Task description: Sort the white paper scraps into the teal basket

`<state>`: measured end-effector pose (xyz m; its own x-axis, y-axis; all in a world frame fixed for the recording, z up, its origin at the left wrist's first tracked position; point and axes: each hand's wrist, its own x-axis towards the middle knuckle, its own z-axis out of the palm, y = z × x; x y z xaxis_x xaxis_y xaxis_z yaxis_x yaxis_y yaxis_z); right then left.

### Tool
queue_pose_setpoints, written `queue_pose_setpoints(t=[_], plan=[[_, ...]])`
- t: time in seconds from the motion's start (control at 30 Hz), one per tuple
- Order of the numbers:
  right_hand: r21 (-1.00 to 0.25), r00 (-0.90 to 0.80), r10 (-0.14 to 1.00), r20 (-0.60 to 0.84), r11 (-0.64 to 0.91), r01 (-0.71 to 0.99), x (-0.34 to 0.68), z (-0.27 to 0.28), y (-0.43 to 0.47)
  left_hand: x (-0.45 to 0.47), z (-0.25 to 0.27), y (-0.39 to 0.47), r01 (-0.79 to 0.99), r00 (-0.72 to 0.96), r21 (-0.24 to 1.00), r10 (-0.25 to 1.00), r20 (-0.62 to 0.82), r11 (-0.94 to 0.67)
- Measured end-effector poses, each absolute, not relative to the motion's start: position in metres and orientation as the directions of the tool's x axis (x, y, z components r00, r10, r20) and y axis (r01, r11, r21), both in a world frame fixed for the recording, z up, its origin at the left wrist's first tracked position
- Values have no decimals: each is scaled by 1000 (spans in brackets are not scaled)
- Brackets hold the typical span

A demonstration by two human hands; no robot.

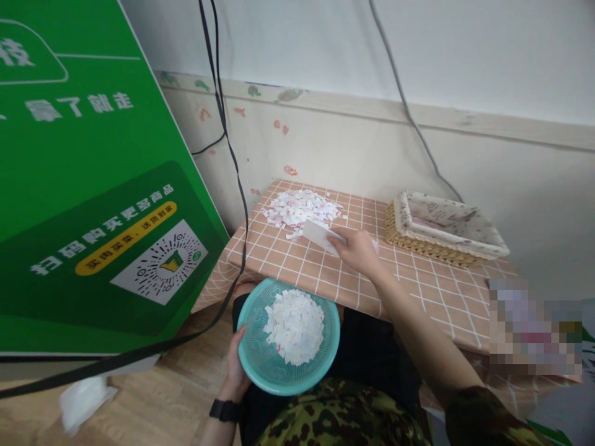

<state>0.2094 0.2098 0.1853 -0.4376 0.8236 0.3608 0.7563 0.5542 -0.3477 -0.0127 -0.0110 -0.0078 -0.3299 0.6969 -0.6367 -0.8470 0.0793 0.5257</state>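
My left hand grips the left rim of a round turquoise plastic basket over my lap, below the table's front edge. Inside that basket lies a heap of small white paper scraps. Over the table, my right hand is closed on a flat white card. The card's far edge is by a second pile of paper scraps, white with some pinkish bits, spread on the checked tablecloth. Whether the card touches the pile I cannot tell.
A wicker basket with a patterned cloth lining stands on the brown checked table, near the wall. At left rises a large green printed panel. A dark strap hangs across the left side. White plastic lies on the wooden floor.
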Motion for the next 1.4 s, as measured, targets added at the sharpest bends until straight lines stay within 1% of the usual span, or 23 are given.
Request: queue_pose_setpoints(t=[0.17, 0.33, 0.53, 0.7, 0.87, 1.07, 1.23, 1.4], plan=[[-387, -543, 770, 335, 638, 666, 207, 190, 223, -10, -2, -11, -845, -330, 529, 698, -636, 83], [-419, -586, 718, 375, 695, 584, 203, 190, 233, -10, -3, -11, -856, -299, 509, 719, -628, 88], [-450, -646, 673, 361, 732, 511, 195, 183, 242, -11, -4, -12, -851, -314, 520, 728, -609, 68], [-458, -602, 716, 354, 694, 555, 192, 185, 242, -9, 0, -11, -845, -327, 531, 721, -610, 66], [-447, -697, 639, 326, 753, 482, 188, 190, 245, -9, 1, -11, -836, -350, 546, 715, -605, 53], [-383, -755, 598, 270, 786, 485, 189, 213, 253, -11, -2, -12, -843, -322, 533, 725, -609, 74], [-416, -791, 562, 240, 796, 439, 183, 215, 255, -11, -1, -12, -844, -325, 532, 723, -609, 70], [-369, -734, 622, 273, 773, 517, 192, 218, 257, -11, -4, -11, -837, -339, 544, 725, -599, 58]])
